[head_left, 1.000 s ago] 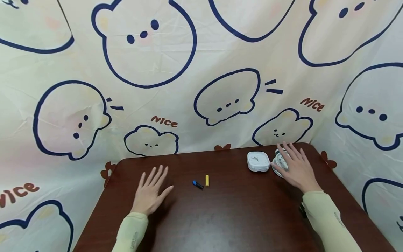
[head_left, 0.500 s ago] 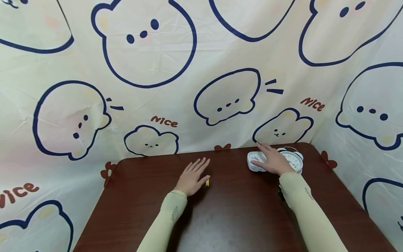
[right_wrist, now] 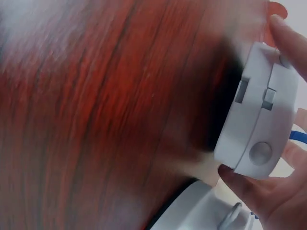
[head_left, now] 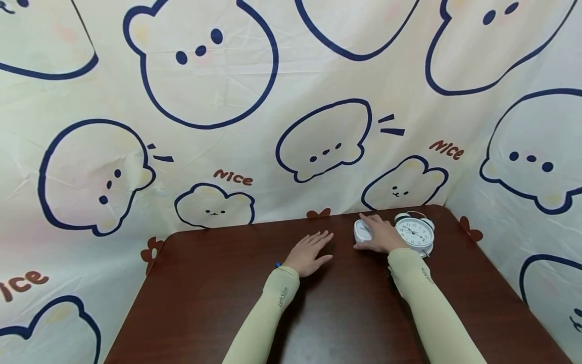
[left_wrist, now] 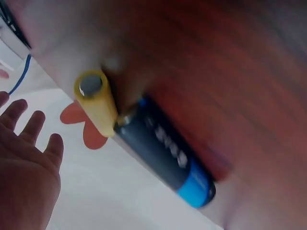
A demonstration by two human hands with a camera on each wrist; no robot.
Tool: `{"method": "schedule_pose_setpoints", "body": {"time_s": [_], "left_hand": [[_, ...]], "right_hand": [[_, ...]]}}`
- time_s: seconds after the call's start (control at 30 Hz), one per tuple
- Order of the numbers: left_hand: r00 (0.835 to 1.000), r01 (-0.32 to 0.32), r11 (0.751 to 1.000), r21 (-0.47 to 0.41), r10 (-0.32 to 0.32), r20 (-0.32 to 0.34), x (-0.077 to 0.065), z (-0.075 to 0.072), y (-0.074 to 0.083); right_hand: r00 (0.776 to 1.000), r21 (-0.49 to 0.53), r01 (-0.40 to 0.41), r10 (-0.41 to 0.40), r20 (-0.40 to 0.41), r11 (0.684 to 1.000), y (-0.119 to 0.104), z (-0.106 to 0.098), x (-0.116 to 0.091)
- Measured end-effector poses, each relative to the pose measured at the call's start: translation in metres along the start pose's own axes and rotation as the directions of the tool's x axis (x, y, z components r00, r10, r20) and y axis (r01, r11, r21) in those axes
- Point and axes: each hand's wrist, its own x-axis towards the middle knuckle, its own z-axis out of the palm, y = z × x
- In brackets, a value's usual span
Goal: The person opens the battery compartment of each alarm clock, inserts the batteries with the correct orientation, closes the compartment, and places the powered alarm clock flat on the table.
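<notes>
White square clock (head_left: 362, 231), near the table's (head_left: 354, 313) far edge, and we see the right hand (head_left: 381, 236) pinching its sides, just beside a twin-bell alarm clock (head_left: 415, 233)! Left hand (head_left: 309, 254), fingers spread: we find it near a yellow battery (left_wrist: 98, 108) and a blue-tipped black battery (left_wrist: 163, 153).

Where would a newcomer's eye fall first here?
Probably the cartoon cloth behind the table. Next, the white alarm clock at the table's far right, beside the right hand gripping a white device. The left wrist view centres on a yellow battery and a blue and black battery.
</notes>
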Motion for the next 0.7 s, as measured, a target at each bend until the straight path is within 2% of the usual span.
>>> {"method": "schedule_pose_setpoints", "body": {"time_s": [0.33,0.4,0.5,0.6,0.7], "left_hand": [[1.000,-0.008,1.000,0.004,0.008,-0.011,0.003,0.004,0.005],[1.000,-0.001,1.000,-0.020,0.000,-0.026,0.002,0.004,0.005],[0.997,0.043,0.994,-0.100,-0.048,-0.052,-0.001,0.003,0.006],[0.990,0.096,0.966,-0.241,-0.117,-0.076,-0.004,0.002,0.007],[0.980,0.138,0.897,-0.420,-0.185,-0.074,-0.005,0.000,0.008]], "right_hand": [[1.000,-0.008,0.008,-0.008,-0.006,1.000,-0.010,-0.001,-0.005],[1.000,-0.010,0.009,-0.009,-0.011,1.000,-0.013,0.001,-0.006],[0.999,-0.009,0.027,-0.027,-0.031,1.000,-0.021,0.004,-0.008],[0.996,-0.005,0.068,-0.068,-0.062,0.998,-0.034,0.005,-0.011],[0.989,-0.009,0.109,-0.109,-0.100,0.994,-0.048,0.005,-0.014]]}}
